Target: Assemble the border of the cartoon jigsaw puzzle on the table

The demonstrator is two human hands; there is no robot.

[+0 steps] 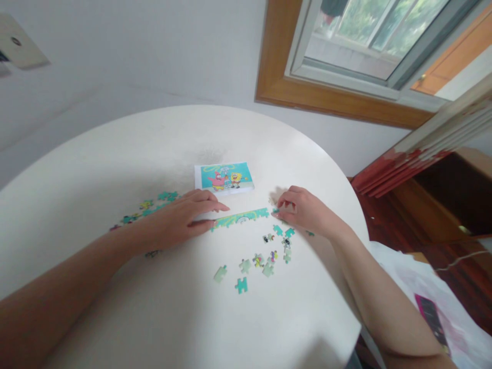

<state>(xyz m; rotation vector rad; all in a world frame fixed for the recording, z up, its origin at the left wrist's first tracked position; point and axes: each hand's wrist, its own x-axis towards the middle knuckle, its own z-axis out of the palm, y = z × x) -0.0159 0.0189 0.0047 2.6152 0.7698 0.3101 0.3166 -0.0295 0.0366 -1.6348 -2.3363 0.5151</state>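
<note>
The left hand (180, 218) lies palm down at the left end of the strip (242, 217), its fingers extended and parted, gripping nothing. The thumb tip meets the strip's end; the index finger points over the worktop (192, 323) just behind it. The strip consists of joined puzzle pieces, teal with yellow line work, and lies flat near the middle of the worktop, running between the two hands.

The right hand (306, 211) is at the strip's right end with fingers curled. A small teal piece (275, 210) shows at the thumb and fingertips, apart from the strip by a narrow gap. At this size it cannot be told whether the piece is pinched or merely touched.

The card (226, 177), printed with cartoon figures on teal, lies flat behind the strip. A group of loose pieces (151, 209) is partly covered by the left hand and forearm. In front of the strip, toward the right, further pieces are scattered singly and in small clusters, among them a plain teal one (242, 285) nearest the front.

Beyond the worktop are a wood-framed window (277, 56), a red and white curtain (418, 146) and, at lower right, a phone (431, 315) on white cloth (400, 271).
</note>
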